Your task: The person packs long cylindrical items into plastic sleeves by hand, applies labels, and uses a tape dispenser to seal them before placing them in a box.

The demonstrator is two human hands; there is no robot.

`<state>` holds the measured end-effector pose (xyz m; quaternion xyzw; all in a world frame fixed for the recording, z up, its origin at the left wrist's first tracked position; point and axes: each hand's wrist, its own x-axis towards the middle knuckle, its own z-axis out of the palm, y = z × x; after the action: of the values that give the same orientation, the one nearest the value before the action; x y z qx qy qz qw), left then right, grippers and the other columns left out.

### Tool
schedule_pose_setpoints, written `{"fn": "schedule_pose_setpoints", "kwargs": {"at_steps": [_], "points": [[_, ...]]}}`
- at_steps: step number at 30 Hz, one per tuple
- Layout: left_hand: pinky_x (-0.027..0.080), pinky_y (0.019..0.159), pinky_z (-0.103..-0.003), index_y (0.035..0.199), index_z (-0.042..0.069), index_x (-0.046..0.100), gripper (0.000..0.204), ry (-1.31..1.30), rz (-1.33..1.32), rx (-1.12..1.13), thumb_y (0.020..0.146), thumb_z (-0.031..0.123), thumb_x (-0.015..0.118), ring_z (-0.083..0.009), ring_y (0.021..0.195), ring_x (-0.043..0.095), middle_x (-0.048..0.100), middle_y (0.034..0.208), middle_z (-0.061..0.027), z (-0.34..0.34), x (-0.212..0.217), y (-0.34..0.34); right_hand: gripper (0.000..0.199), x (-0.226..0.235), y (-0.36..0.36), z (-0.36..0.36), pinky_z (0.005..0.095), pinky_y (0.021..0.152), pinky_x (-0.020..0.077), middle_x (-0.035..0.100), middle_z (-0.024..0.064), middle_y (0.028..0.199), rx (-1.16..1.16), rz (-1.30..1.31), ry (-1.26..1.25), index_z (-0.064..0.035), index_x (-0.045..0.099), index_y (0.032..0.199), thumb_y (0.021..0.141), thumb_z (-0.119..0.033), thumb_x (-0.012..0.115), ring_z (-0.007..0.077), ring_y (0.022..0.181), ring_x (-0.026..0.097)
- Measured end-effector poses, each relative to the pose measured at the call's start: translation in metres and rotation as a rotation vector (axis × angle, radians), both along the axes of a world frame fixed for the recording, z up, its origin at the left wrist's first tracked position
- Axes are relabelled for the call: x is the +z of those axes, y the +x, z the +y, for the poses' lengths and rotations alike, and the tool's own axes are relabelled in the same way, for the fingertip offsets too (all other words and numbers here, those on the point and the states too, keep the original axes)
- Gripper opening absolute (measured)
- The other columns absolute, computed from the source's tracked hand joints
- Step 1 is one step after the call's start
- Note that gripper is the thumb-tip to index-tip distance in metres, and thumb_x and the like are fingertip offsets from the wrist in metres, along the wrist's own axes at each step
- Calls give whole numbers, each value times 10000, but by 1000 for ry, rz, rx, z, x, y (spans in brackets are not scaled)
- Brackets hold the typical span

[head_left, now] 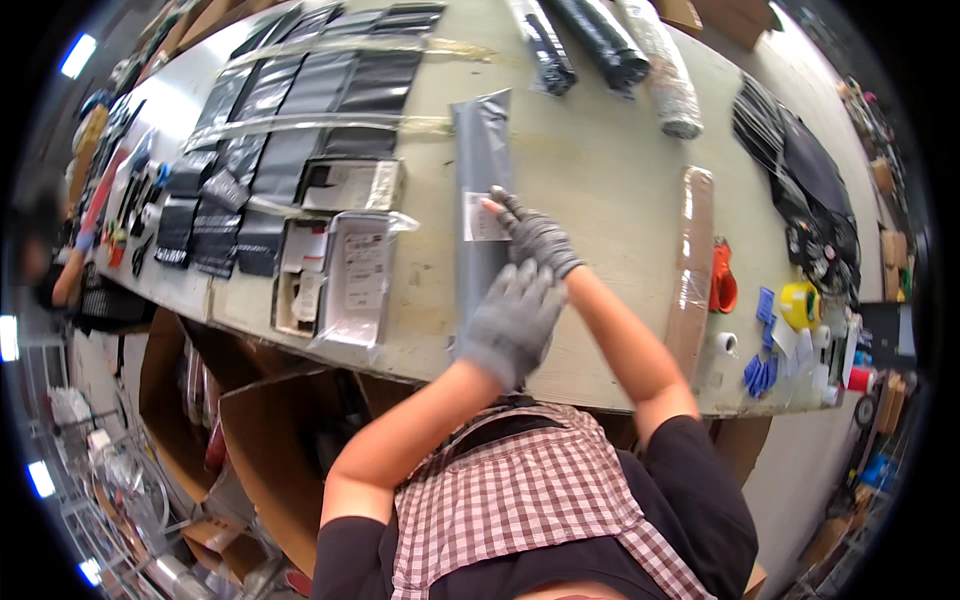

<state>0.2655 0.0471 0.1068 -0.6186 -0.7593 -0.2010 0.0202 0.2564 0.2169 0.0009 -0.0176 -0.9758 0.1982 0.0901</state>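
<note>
Packaging of long, flat grey plastic is laid flat on the pale green counter, apparently so its white rectangular label is supported face-up. At the label, the grey-gloved right hand is held with fingers extended, no grip seen; the grey-gloved left hand is opened loosely nearer the body, nothing visibly grasped.

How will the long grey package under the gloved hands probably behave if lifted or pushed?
The grey package may feel slippery, since its plastic wrapping looks smooth and shiny. Its creased far end would probably bend easily. Looking rather flat, it seems unlikely to roll.
</note>
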Motion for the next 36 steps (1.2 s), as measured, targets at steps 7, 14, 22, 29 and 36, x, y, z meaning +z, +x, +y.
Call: {"fn": "schedule_pose_setpoints", "kwargs": {"at_steps": [7,14,22,29,36], "points": [[462,877,-450,1467,193,189,962,180,-208,578,680,315,728,-392,1065,516,474,1206,-229,56,-150,-92,230,-28,158,-3,381,725,504,638,138,1052,-85,-220,-97,-93,642,1002,838,-110,480,304,880,631],[465,891,-458,1484,327,50,1030,-484,-265,665,695,334,713,-412,1072,515,414,1226,-261,-32,-108,40,595,28,285,202,407,961,423,598,217,1160,-1217,-584,-22,1,596,1126,843,-516,513,357,1108,555],[431,948,-447,1489,229,119,1022,-348,-359,536,682,381,727,-475,1079,497,336,1360,-315,-92,-126,70,300,54,289,146,273,550,469,615,3,711,-864,182,-1097,-55,668,872,817,-348,700,99,627,568],[342,1022,-348,1329,13,431,905,-131,-1138,295,768,718,517,-254,1197,469,502,1285,-172,-106,-43,81,418,62,279,-53,404,886,466,640,117,899,360,49,-506,-50,645,900,614,-288,834,298,893,610],[503,807,-286,1026,4,658,331,129,-1936,350,769,190,752,-159,889,634,678,961,-81,-165,-34,102,411,60,273,-97,422,1001,394,638,129,870,506,-228,-470,-49,633,932,657,-331,751,321,949,588]]}}
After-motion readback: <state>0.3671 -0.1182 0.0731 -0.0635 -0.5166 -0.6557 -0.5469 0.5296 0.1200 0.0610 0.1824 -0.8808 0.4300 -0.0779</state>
